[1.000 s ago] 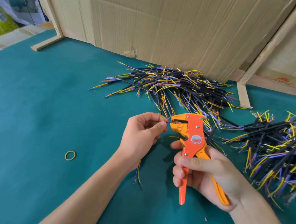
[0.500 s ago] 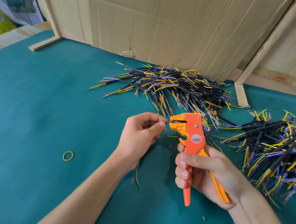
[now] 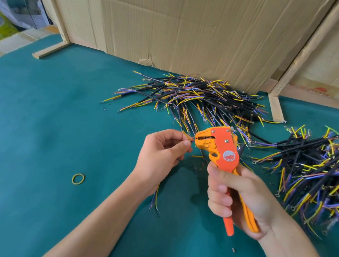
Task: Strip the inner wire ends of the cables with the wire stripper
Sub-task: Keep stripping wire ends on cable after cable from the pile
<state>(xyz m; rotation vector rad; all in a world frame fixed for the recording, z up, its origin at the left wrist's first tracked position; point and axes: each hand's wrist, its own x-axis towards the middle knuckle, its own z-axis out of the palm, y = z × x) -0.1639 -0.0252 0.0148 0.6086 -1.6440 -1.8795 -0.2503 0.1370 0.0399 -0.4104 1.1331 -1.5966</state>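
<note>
Head view: the left hand (image 3: 163, 148) pinched one cable (image 3: 156, 194), feeding a yellow inner wire (image 3: 188, 137) into the nose of the orange wire stripper (image 3: 221, 148), its far end trailing below the wrist. The right hand (image 3: 239, 195) was wrapped round the handles, which sat close together. Stripping stroke seemingly underway on the green table (image 3: 59, 137); next, release and pull the wire clear, then present another end.

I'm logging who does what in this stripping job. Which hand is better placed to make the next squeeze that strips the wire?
The right hand: it grips the wire stripper by both handles. The left hand pinches the cable and holds its yellow wire end at the stripper's mouth.
</note>
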